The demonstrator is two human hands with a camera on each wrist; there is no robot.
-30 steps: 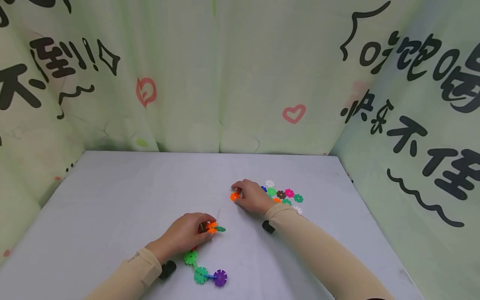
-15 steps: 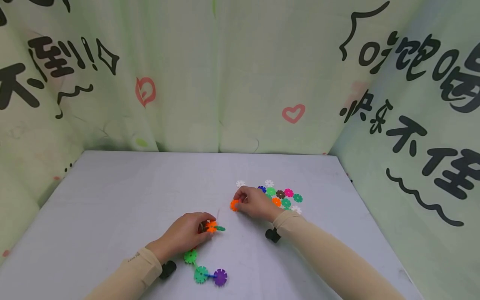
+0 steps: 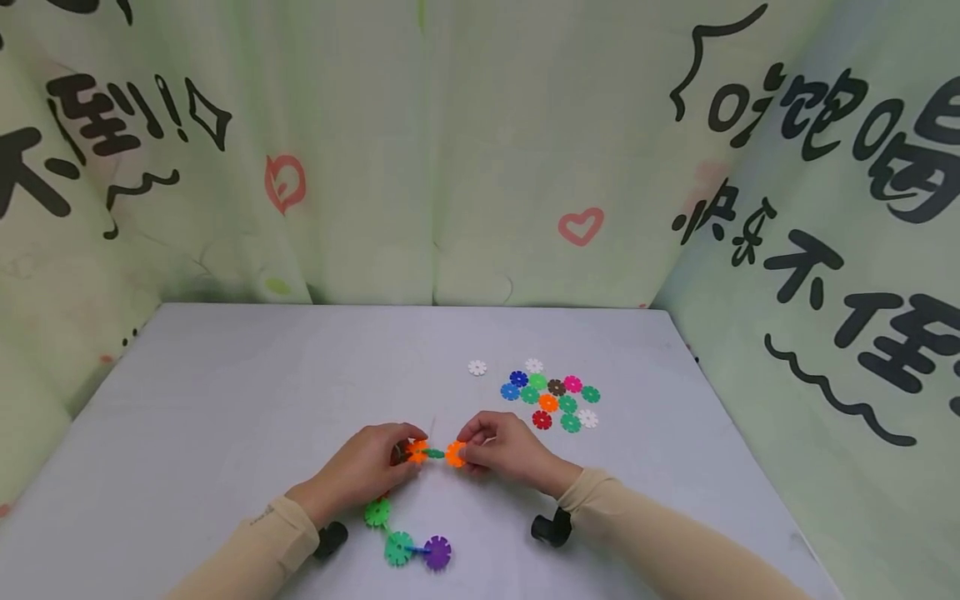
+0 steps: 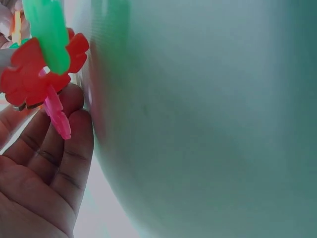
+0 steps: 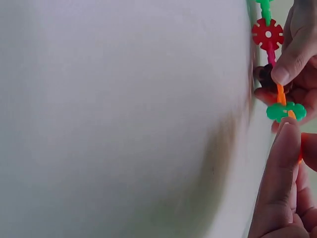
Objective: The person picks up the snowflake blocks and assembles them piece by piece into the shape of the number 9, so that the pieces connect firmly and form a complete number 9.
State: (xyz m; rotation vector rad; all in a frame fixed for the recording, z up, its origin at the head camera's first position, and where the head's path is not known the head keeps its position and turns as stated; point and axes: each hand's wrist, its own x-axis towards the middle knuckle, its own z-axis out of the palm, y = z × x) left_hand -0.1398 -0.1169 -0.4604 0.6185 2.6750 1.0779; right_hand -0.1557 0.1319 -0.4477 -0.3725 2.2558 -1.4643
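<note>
My left hand (image 3: 363, 467) pinches a chain of notched plastic flower discs by its brown disc (image 5: 266, 75) and orange disc (image 3: 417, 452). A green disc (image 5: 286, 112) stands edge-on at the chain's end, slotted on the orange one. My right hand (image 3: 517, 450) pinches another orange disc (image 3: 454, 454), its edge right at the green disc. Toward me the chain runs on through pink (image 4: 58, 114), red (image 4: 34, 74), bright green (image 3: 377, 512), teal-green (image 3: 399, 548) and blue (image 3: 418, 550) discs to a purple disc (image 3: 437, 552). Part of it hides behind the left hand.
Several loose discs lie grouped beyond my right hand on the white table (image 3: 262, 375), among them a red disc (image 3: 542, 419), a pink disc (image 3: 573, 383) and a dark blue disc (image 3: 518, 379). A white disc (image 3: 477, 367) lies apart to their left. Printed curtains (image 3: 360, 167) surround the table.
My right hand has drawn the orange disc from near the loose discs toward me, up to the green disc at the chain's end. The left hand has kept its hold in place.
</note>
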